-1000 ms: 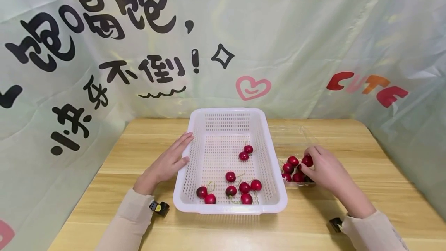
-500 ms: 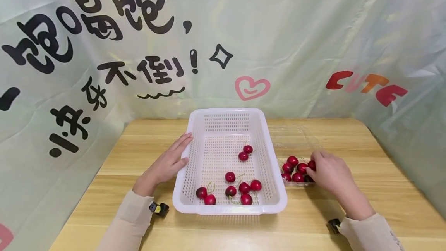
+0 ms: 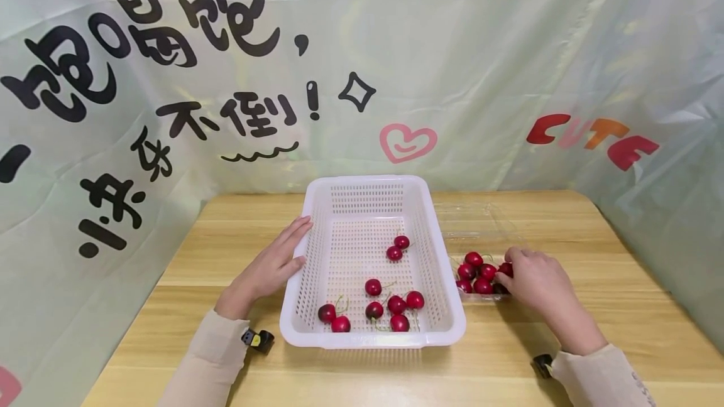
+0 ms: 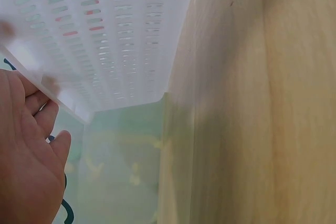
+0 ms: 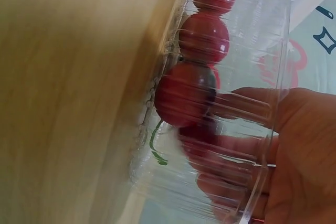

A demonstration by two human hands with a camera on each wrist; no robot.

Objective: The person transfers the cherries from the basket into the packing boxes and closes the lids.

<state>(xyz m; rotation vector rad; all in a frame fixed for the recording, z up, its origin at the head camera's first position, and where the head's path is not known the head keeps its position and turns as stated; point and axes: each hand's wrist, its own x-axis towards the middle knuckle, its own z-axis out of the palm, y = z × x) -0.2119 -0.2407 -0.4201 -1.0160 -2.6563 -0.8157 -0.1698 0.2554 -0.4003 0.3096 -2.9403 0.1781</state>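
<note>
A white plastic basket [image 3: 373, 338] with slotted sides stands mid-table, several red cherries [image 3: 399, 323] with green stems lying on its floor. Fairly straight fingers of my left hand [image 3: 270, 269] rest against the basket's left rim, thumb apart from them; the left wrist view shows the hand [image 4: 31, 150] at that rim from below. My right hand [image 3: 540, 281] reaches into a clear plastic box [image 3: 481, 298] of cherries at the basket's right. In the right wrist view its fingers, seen through the box wall, pinch a dark cherry [image 5: 198, 139], partly hidden behind a nearer one.
The box's clear lid [image 3: 469, 222] lies folded back behind it on the wooden table [image 3: 237, 215]. Printed cloth [image 3: 481, 80] hangs behind and at both sides of the table. Black wrist straps sit by the sleeves.
My right hand has shifted slightly right and down within the box, and the cherries there have moved a little. The left hand stays at the basket rim.
</note>
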